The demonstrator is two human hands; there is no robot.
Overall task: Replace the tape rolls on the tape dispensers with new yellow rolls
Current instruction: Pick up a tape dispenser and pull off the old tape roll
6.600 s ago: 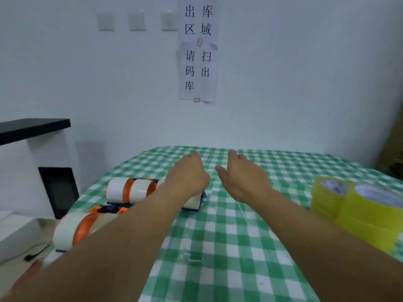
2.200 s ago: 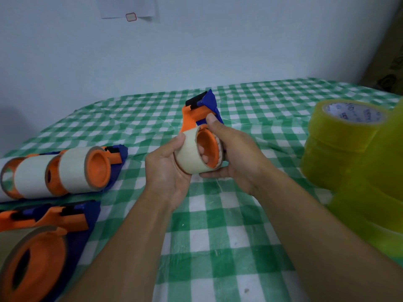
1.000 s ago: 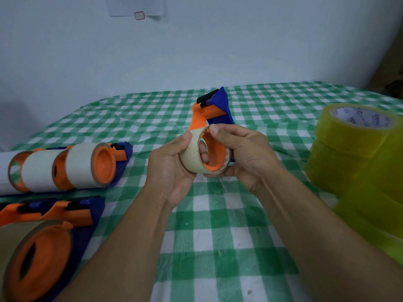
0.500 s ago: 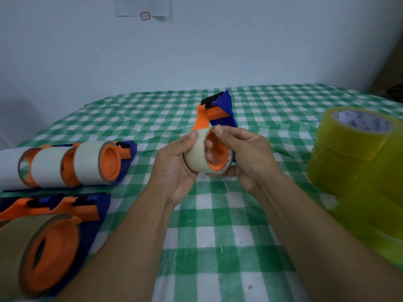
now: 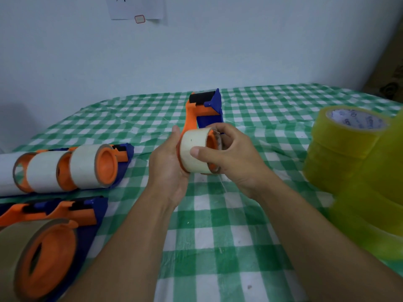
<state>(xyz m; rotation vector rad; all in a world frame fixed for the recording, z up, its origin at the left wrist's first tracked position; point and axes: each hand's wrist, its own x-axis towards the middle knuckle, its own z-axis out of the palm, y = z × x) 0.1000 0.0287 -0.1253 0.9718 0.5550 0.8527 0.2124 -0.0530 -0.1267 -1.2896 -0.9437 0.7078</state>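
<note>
Left hand (image 5: pixel 168 171), right hand (image 5: pixel 236 159) grip one dispenser (image 5: pixel 197 115) beside two yellow stacks (image 5: pixel 340 149) (image 5: pixel 383 192).

Pale wall (image 5: pixel 239 51), green checked tablecloth (image 5: pixel 218 236)

The table (image 5: pixel 218 236) stands against the wall (image 5: pixel 239 51). A sheet of paper (image 5: pixel 135 7) hangs on the wall, behind the table and left of centre.

One dispenser (image 5: pixel 205 110) is held at the centre of the table. Its head points away, toward the wall, and a roll (image 5: pixel 193 149) sits on its near end. The left hand (image 5: pixel 168 168) is against the left side of this roll. The right hand (image 5: pixel 233 158) grips it from the right, with the thumb across the front.

A row of dispensers (image 5: pixel 106 164) lies side by side on the table to the left. More dispensers (image 5: pixel 72 211) lie in front of that row, at the near left edge. Stacks of tape rolls (image 5: pixel 340 153) stand on the table to the right, one stack nearer than the other.
</note>
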